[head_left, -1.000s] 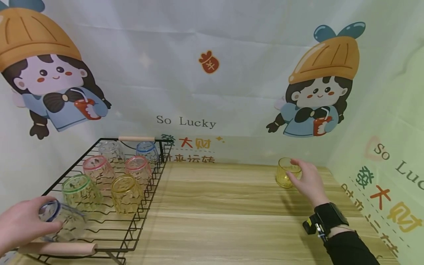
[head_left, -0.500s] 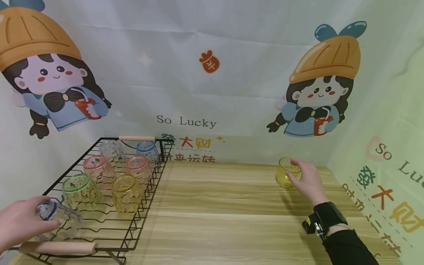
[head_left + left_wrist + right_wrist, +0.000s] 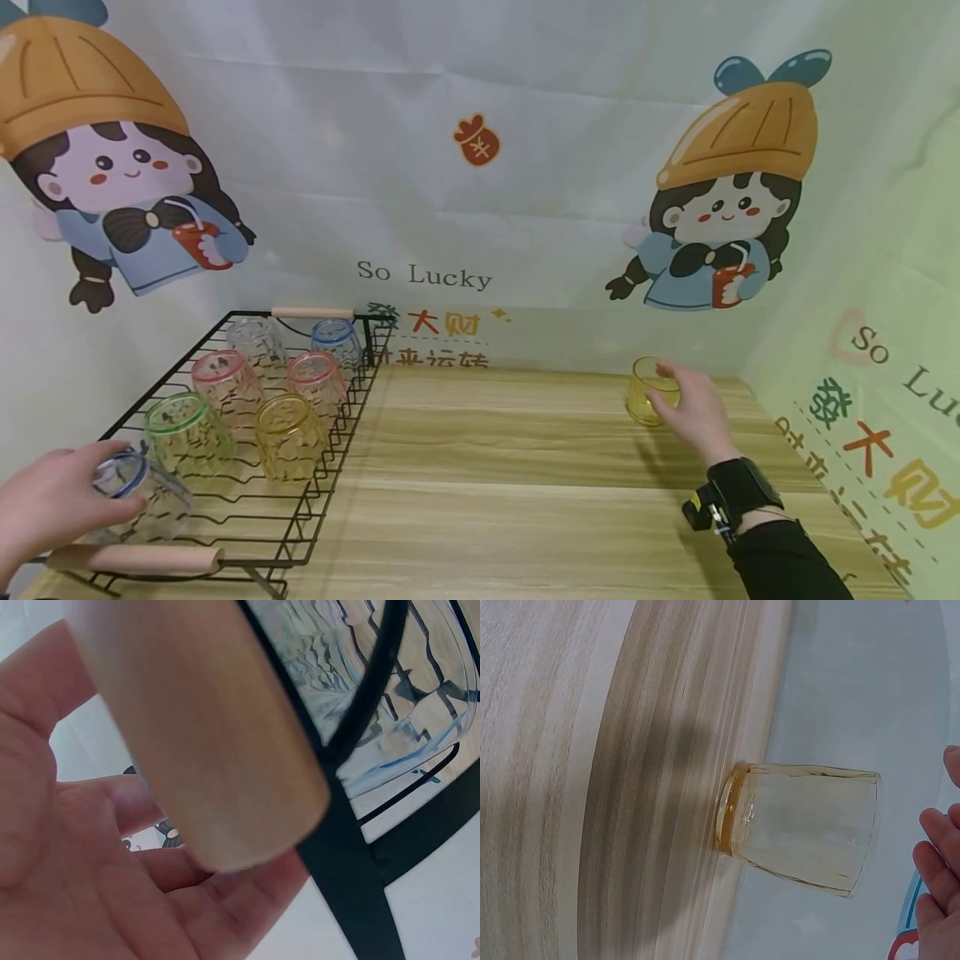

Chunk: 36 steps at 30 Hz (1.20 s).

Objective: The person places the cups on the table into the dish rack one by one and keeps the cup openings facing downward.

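At the near left corner of the wire rack, my left hand [image 3: 56,504] holds a clear glass with a blue end [image 3: 153,504], thumb and fingers on opposite sides. In the left wrist view a wooden handle [image 3: 202,735] covers some fingers, so the contact is hidden; part of the glass [image 3: 420,697] shows beyond it. Over at the far right, my right hand [image 3: 697,408] hovers beside a yellow glass [image 3: 643,400] standing on the table. The right wrist view shows a gap between the fingers [image 3: 937,870] and this yellow glass [image 3: 802,825].
On the black wire rack [image 3: 318,533] stand a green glass [image 3: 187,437], a yellow-tinted glass [image 3: 291,437], two pink glasses [image 3: 227,387], a clear glass [image 3: 257,343] and a blue one [image 3: 337,343]. A printed cloth backdrop [image 3: 555,208] rises behind the wooden table [image 3: 480,467].
My left hand and the blue-ended glass shift slightly left, then back to the right. The right hand stays almost still beside the yellow glass.
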Available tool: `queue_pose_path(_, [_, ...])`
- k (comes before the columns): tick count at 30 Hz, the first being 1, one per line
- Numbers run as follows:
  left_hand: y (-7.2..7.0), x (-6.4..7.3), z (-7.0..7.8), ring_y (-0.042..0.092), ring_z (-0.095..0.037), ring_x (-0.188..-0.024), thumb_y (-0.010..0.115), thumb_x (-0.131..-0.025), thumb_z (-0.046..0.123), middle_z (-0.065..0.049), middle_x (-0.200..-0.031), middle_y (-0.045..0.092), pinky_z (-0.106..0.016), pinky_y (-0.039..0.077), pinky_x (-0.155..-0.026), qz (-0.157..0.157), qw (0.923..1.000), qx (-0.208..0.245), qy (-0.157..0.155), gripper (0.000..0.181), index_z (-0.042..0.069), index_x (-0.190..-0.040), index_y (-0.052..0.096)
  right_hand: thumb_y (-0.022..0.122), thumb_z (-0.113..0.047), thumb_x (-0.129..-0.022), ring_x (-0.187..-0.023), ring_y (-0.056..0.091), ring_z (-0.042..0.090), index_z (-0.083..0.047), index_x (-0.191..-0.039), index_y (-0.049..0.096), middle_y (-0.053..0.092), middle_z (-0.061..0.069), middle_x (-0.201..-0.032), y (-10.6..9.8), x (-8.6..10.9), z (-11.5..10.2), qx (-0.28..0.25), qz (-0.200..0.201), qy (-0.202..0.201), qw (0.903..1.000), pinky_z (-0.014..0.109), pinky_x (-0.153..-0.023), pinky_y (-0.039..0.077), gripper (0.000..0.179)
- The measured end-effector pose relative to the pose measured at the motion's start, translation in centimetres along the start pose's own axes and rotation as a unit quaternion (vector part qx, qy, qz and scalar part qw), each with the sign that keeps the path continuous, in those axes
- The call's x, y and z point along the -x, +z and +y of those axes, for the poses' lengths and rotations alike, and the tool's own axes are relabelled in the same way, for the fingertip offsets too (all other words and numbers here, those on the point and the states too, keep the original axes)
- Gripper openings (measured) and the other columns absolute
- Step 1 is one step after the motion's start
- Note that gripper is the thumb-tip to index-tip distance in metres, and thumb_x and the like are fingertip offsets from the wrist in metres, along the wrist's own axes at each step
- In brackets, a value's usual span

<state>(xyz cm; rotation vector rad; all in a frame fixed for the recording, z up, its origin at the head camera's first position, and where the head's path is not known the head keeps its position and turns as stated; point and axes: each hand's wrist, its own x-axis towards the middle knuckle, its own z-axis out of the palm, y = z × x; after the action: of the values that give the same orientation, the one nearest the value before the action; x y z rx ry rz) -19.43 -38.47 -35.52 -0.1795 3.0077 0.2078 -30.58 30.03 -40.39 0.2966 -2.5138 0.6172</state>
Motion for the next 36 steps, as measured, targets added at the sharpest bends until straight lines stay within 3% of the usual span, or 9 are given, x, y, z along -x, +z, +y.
queue_pose_path(8, [-0.1,0.2,0.6,0.049,-0.059,-0.097,0.075,-0.071,0.05,-0.045,-0.11,0.05,-0.06,0.05,-0.072,0.009,0.9995,-0.012,0.028,0.096,-0.022,-0.125,0.041,0.066,-0.013,-0.086,-0.112,0.051,0.045,0.006,-0.126,0.054,0.061,0.027,-0.118,0.1,-0.1,0.1,0.003,0.002,-0.003,1.0,0.057,-0.099,0.04,0.045])
queue_pose_path(21, [0.5,-0.3,-0.4,0.046,-0.061,-0.099,0.072,-0.071,0.059,-0.048,-0.114,0.046,-0.062,0.049,-0.073,0.006,0.9997,-0.005,0.024,0.106,-0.023,-0.128,0.035,0.068,-0.012,-0.084,-0.109,0.053,0.046,0.007,-0.123,0.055,0.062,0.028,-0.116,0.5,-0.5,0.4,0.025,-0.005,-0.023,0.9994,0.057,-0.096,0.042,0.045])
queue_pose_path(32, [0.0,0.5,0.4,0.044,-0.062,-0.098,0.072,-0.073,0.057,-0.05,-0.114,0.042,-0.064,0.048,-0.075,0.038,0.9989,0.001,0.026,0.108,-0.027,-0.127,0.032,0.069,-0.013,-0.083,-0.108,0.055,0.045,0.007,-0.124,0.056,0.063,0.027,-0.116,0.9,-0.8,0.6,0.054,-0.013,-0.038,0.9977,0.056,-0.095,0.045,0.047])
queue_pose_path(36, [0.0,0.7,0.6,0.041,-0.061,-0.099,0.073,-0.072,0.056,-0.051,-0.115,0.04,-0.067,0.046,-0.077,0.064,0.9976,0.004,0.025,0.106,-0.026,-0.127,0.033,0.069,-0.013,-0.082,-0.106,0.056,0.045,0.007,-0.123,0.056,0.063,0.027,-0.115,1.2,-0.9,0.8,0.057,-0.01,-0.044,0.9974,0.056,-0.092,0.046,0.047])
